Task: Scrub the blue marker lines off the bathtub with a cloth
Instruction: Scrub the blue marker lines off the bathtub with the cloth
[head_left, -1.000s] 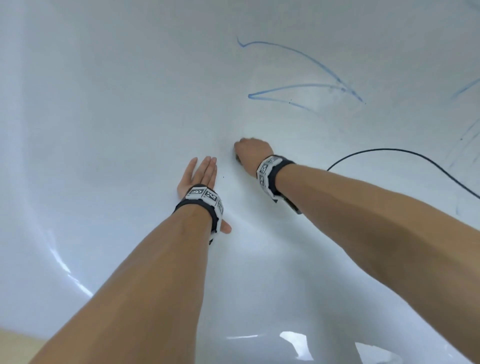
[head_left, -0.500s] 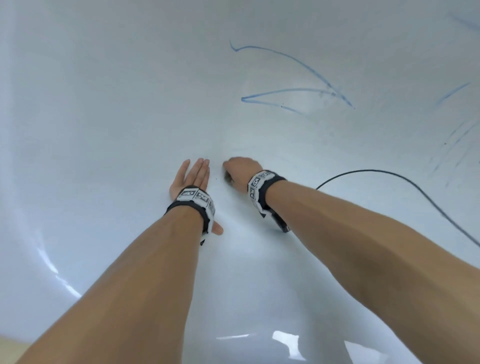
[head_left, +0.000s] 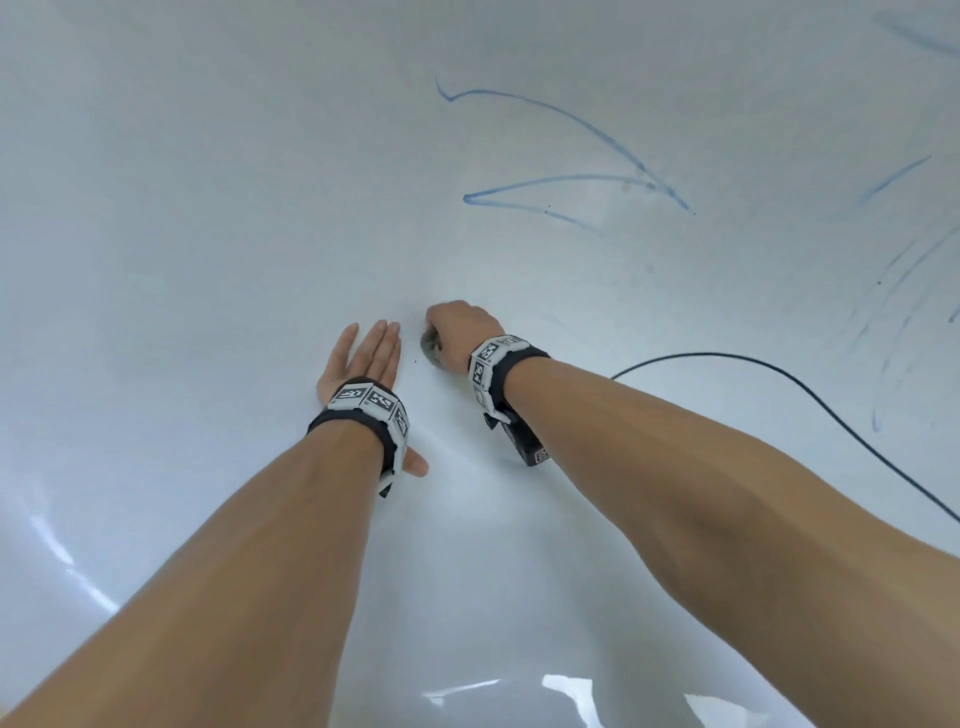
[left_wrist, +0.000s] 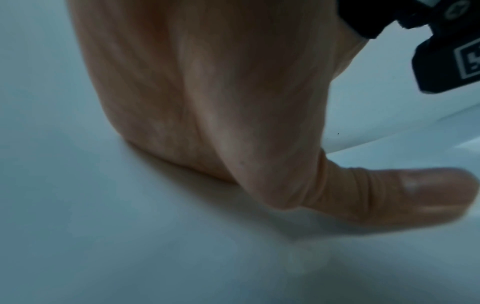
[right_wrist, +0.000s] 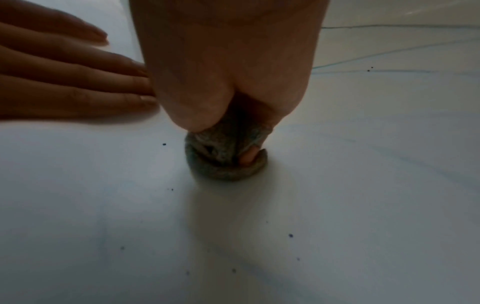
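- White tub (head_left: 208, 218) wall lies under both my hands.
- My right hand (head_left: 465, 330) is fisted round a wadded grey cloth (right_wrist: 226, 158), pressing it on the tub.
- My left hand (head_left: 363, 364) lies flat just beside it, fingers (right_wrist: 78, 82) straight, thumb (left_wrist: 402, 193) out.
- Blue lines (head_left: 561, 182) sit further up the wall, fainter streaks (head_left: 904, 291) to the right.
- Black cable (head_left: 779, 374) trails behind my right arm.

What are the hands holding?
The right hand grips a bunched grey cloth around its middle. The left hand holds nothing, flat on the bathtub.
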